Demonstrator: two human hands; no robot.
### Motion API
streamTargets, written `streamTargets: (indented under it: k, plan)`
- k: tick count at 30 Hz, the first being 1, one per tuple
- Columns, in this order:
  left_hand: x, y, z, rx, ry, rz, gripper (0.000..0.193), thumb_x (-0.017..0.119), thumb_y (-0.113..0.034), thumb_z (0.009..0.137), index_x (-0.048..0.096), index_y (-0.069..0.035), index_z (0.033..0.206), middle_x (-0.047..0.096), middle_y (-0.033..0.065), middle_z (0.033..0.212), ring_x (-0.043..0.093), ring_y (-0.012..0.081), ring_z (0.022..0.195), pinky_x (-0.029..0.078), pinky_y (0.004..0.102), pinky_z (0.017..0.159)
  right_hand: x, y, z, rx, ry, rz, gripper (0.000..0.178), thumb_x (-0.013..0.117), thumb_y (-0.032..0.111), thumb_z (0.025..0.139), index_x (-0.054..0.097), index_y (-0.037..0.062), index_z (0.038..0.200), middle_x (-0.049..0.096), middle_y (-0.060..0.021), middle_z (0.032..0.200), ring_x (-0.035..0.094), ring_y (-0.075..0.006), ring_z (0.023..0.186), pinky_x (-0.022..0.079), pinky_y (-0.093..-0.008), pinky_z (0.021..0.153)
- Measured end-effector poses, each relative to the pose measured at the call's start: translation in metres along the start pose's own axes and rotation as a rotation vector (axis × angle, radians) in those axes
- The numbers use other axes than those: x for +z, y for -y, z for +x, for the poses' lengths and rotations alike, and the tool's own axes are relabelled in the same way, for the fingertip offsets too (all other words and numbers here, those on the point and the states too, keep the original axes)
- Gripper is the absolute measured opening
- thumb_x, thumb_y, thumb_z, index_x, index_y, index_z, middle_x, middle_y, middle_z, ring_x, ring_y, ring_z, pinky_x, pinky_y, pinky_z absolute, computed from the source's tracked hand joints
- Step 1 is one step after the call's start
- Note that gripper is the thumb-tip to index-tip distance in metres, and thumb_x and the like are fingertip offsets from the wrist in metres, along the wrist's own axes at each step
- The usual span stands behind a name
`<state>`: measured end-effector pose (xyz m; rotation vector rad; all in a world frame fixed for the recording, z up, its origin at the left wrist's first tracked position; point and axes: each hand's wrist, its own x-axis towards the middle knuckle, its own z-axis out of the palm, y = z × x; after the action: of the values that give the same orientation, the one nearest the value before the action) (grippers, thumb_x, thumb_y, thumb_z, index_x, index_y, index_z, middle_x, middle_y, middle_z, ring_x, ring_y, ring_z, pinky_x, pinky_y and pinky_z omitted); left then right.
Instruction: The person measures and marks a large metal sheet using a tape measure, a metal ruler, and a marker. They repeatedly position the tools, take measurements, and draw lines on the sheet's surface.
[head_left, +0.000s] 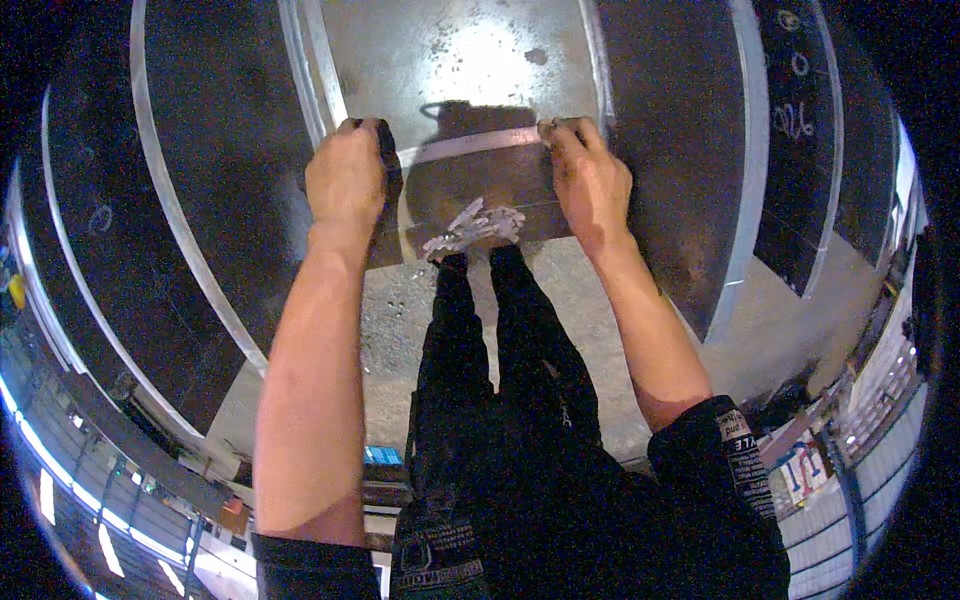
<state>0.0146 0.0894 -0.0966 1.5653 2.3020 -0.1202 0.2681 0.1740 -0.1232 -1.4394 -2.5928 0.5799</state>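
White figures (795, 122) on dark panel (800, 190), pale print (745, 455) on black shirt (600, 520), red and blue letters (797, 468) on white sign (805, 495)

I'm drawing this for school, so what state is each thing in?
Pale strip: crosswise between the hands
Left hand: fingers curled
Right hand: fingers bent, at the strip's right end
Pale pieces: loosely heaped
Grey metal plate: spotted, brightly lit
Far-right dark panel: marked

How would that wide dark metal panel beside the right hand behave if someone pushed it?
The dark metal panel is probably heavy, as it dwarfs the right hand. It also seems stiff: its broad face shows no ripples.
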Motion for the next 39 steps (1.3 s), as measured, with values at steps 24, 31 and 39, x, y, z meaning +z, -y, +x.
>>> streamTargets:
  k: [24,31,39]
  plan:
    - [-0.020,-0.013,0.066,1.148,0.274,0.606,0.044,0.052,-0.017,0.087,0.050,-0.021,0.131,0.060,0.0120,0.114,0.058,0.0288,0.108,0.050,0.0386,0.090,0.005,-0.002,0.003,-0.015,-0.025,0.080,0.026,0.055,0.006,0.085,0.061,0.0104,0.110,0.061,-0.0125,0.109,0.067,-0.0364,0.083,0.056,-0.0459,0.066]
    - [-0.017,-0.003,0.068,1.259,0.155,0.478,0.076,0.056,-0.013,0.083,0.026,-0.024,0.152,0.066,0.0097,0.095,0.064,0.0281,0.091,0.053,0.0375,0.075,-0.029,0.042,-0.001,0.232,-0.185,0.184,0.032,0.062,0.008,0.085,0.057,0.0049,0.117,0.061,-0.0197,0.107,0.059,-0.0412,0.104,0.051,-0.0451,0.085]
    - [-0.022,-0.006,0.079,1.235,0.284,0.332,0.061,0.050,-0.017,0.087,0.038,-0.026,0.146,0.068,0.0132,0.088,0.068,0.0314,0.076,0.056,0.0402,0.067,-0.003,0.087,-0.064,0.095,0.249,0.170,0.040,0.055,-0.001,0.079,0.061,0.0075,0.118,0.058,-0.0174,0.120,0.057,-0.0365,0.110,0.052,-0.0445,0.088]
